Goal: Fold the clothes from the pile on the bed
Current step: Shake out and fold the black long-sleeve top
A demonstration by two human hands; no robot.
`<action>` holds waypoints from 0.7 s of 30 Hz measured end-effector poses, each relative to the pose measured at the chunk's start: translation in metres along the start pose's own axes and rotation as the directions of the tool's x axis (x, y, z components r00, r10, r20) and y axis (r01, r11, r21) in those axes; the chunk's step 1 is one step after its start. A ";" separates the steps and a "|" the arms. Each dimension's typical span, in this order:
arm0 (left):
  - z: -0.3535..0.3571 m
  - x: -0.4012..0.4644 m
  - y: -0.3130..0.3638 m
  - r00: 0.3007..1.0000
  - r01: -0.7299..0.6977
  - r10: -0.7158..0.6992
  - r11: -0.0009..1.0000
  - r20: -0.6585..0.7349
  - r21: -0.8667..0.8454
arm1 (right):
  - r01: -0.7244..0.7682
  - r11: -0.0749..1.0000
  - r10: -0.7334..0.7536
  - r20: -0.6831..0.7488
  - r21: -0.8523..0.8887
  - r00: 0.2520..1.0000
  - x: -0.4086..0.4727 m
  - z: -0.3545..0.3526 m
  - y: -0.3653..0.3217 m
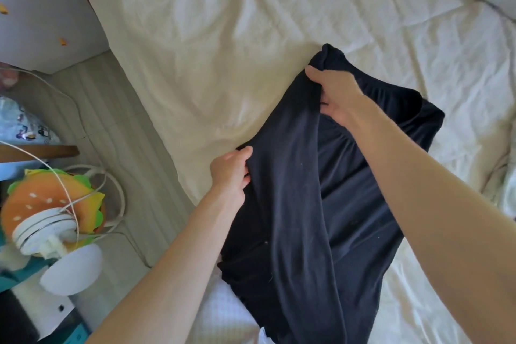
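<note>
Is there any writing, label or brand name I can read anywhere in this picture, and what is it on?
None can be read.
Dark garment, gripped by the left hand and right hand: no visible print or tag.
Patterned cloth at the left edge: coloured marks, too blurred to read.
Burger-shaped cushion, white fan and bed sheet: no text visible.

Garment (296,198) on bed (223,36) (right half)
</note>
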State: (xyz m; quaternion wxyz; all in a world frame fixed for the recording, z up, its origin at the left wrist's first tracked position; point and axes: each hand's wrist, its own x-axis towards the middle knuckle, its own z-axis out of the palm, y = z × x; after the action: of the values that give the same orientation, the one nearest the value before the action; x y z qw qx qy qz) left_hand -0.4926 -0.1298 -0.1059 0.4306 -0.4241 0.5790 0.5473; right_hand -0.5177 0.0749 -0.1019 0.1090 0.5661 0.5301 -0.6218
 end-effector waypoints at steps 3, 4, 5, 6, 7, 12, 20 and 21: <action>-0.008 0.002 0.004 0.996 -0.062 0.064 0.997 -0.056 0.043 | -0.013 0.997 0.019 0.087 -0.071 0.996 -0.010 -0.012 0.020; -0.010 0.003 0.005 0.995 -0.074 0.078 0.995 -0.065 0.061 | -0.015 0.993 0.025 0.086 -0.115 0.996 -0.013 -0.016 0.025; -0.010 0.004 0.006 0.994 -0.083 0.087 0.994 -0.066 0.071 | -0.011 0.989 0.021 0.068 -0.150 0.997 -0.012 -0.019 0.028; -0.009 0.005 0.009 0.994 -0.090 0.095 0.993 -0.062 0.074 | -0.003 0.988 0.010 0.049 -0.153 0.999 -0.012 -0.022 0.027; -0.008 0.006 0.011 0.993 -0.098 0.102 0.992 -0.053 0.073 | 0.012 0.992 -0.007 0.043 -0.123 0.999 -0.009 -0.024 0.025; 0.000 0.009 0.019 0.995 -0.097 0.097 0.995 -0.012 -0.020 | 0.134 0.991 -0.134 -0.022 -0.020 0.991 0.008 -0.005 -0.010; -0.019 -0.001 -0.026 0.979 -0.202 0.191 0.938 0.065 0.283 | 0.216 0.938 -0.251 -0.101 -0.272 0.963 -0.022 -0.020 0.051; -0.022 -0.002 -0.036 0.979 -0.205 0.192 0.916 0.069 0.344 | 0.188 0.945 -0.224 -0.110 -0.267 0.968 -0.033 -0.027 0.071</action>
State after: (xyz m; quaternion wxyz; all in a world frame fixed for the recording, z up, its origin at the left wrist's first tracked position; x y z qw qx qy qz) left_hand -0.4585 -0.1533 -0.1130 0.4511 -0.2705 0.6995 0.4838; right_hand -0.4387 0.0520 -0.1073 0.0780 0.5306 0.6680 -0.5160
